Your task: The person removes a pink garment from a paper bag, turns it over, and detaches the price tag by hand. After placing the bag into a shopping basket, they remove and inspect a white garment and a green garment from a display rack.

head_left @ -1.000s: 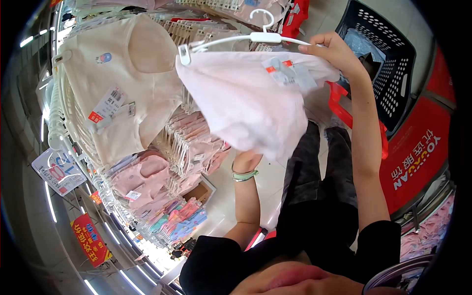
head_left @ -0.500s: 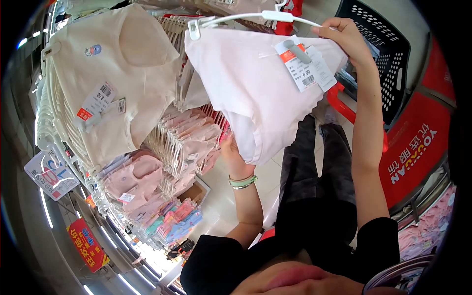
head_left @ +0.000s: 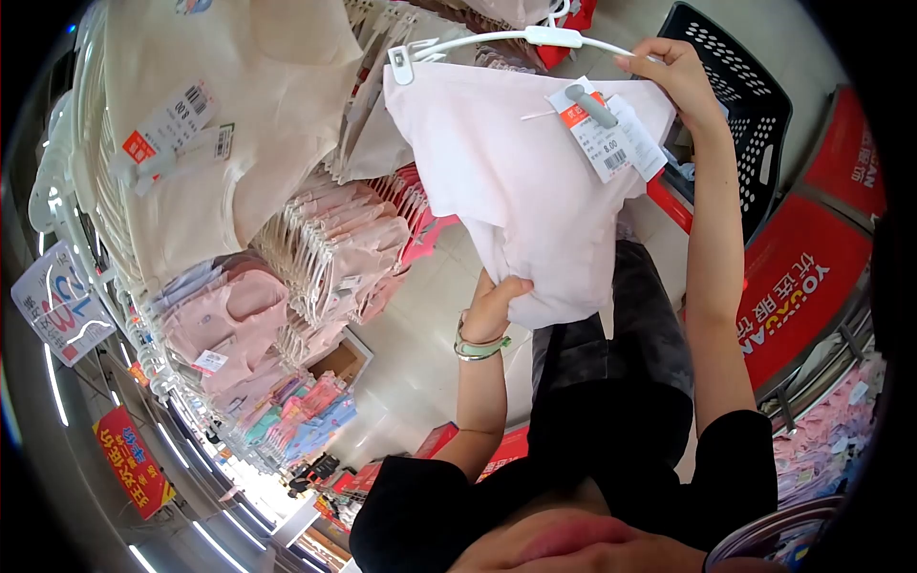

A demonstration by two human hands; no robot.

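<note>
A clothing shop aisle, racks of hanging garments to one side and a black basket on the floor.

The right hand pinches one end of a white hanger, holding it raised, with a pale pink garment clipped below it and price tags dangling just under the hanger. The left hand closes on the garment's lower hem, bunching the cloth, well below the hanger. The garment is off the rack and held in the air; it seems under inspection, though the far clip is hard to see. It has not been put in the basket or hung again.
</note>
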